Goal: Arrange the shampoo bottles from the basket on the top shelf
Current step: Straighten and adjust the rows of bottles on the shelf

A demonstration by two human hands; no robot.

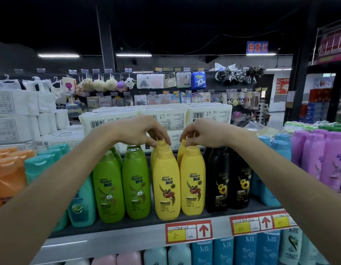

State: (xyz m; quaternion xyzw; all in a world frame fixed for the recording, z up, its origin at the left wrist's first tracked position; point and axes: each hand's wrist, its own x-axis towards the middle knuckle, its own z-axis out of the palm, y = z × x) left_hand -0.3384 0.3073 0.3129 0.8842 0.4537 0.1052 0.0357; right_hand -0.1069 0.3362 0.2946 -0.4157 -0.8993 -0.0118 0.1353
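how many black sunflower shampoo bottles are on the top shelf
2 in view, front row: the left black bottle stands beside the yellow Rejoice bottle, the right black bottle next to it, by the blue bottles. More may be hidden behind them.

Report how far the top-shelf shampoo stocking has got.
Done: green bottles, front yellow bottles and black bottles stand upright on the top shelf. In hand: the left hand pinches the cap of the left rear yellow bottle, the right hand that of the right rear yellow bottle. Left: unknown; the basket is out of view.
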